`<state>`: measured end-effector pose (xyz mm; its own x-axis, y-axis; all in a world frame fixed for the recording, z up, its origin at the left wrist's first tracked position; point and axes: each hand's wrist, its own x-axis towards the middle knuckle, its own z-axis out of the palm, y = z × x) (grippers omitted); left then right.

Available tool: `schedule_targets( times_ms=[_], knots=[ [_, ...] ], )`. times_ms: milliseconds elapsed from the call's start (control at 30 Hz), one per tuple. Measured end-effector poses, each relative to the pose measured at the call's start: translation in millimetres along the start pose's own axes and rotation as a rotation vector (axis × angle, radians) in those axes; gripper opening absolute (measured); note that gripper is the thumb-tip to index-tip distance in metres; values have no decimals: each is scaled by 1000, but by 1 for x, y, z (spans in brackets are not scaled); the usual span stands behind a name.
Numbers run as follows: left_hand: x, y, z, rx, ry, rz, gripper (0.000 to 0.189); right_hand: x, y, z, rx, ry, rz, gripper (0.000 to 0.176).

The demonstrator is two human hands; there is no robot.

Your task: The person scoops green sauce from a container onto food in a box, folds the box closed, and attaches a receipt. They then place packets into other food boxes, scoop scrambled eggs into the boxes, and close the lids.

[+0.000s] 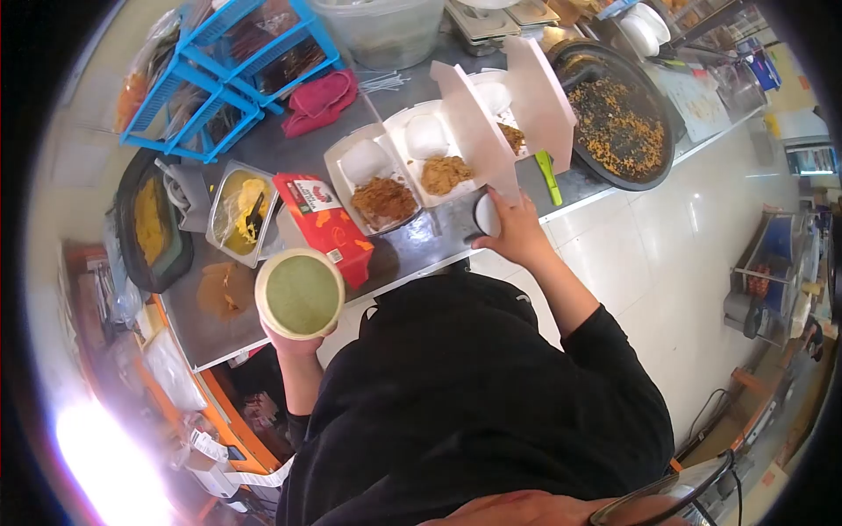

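Sitting atop left fingers [288, 342] is a green tub [300, 294]; right fingers [513, 215] pinch cup [487, 216].

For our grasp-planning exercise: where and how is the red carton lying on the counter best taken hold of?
Probably grip the red carton across its narrow width, near the end by the edge of the counter, coming from above. It lies flat, long and slim, so that width is easy to span; the metal tray and food box crowd its far end.

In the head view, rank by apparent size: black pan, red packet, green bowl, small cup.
Black pan
Red packet and green bowl: about alike, and the bowl is lifted nearer the camera, so unsure
Small cup
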<state>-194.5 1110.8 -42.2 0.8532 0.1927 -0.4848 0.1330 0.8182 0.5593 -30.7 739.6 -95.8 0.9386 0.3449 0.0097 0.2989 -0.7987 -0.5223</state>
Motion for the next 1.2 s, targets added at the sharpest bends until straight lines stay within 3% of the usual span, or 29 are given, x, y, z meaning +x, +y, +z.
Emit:
schedule_targets(
  times_ms=[67,100,167,267,467,567,667,767,800,867,933,1000,1033,1133,1167,1200],
  knots=[
    [-8,0,28,-71,-180,-67,69,-6,17,-4,-40,0,-159,44],
    [-12,-1,30,-108,-211,-59,69,-7,26,-14,168,-148,88,22],
    [-18,-3,32,-164,-235,-32,69,-1,35,-37,-31,-53,330,15],
    [-27,-5,23,-209,-233,19,67,19,81,-32,-133,274,264,20],
    [-36,7,11,-164,-299,119,65,44,106,-10,-293,163,302,31],
    [-36,16,3,-171,-302,125,65,18,89,-23,-134,92,555,32],
    [-30,32,-10,-180,-310,96,66,-26,67,-42,-49,139,579,29],
    [-27,50,-18,-192,-320,64,62,-58,35,-63,59,239,727,28],
    [-25,56,-21,-181,-328,54,63,-66,22,-70,95,329,701,24],
    [-23,67,-37,-89,-295,106,64,-76,23,-65,665,572,540,22],
    [-18,69,-72,150,-159,269,65,-59,-42,-75,1022,684,272,27],
    [-26,82,-85,404,-54,414,65,-40,-107,-75,1201,547,145,32],
    [-37,88,-62,497,-48,454,65,-30,-137,-72,1291,473,77,35],
    [-42,102,-74,-108,-295,241,65,-5,-213,-48,1469,227,-135,33],
    [-44,107,-83,-348,-402,158,65,1,-242,-38,1499,179,-97,29],
    [-48,111,-94,-392,-434,152,65,8,-263,-29,1525,133,-150,30]
  ],
)
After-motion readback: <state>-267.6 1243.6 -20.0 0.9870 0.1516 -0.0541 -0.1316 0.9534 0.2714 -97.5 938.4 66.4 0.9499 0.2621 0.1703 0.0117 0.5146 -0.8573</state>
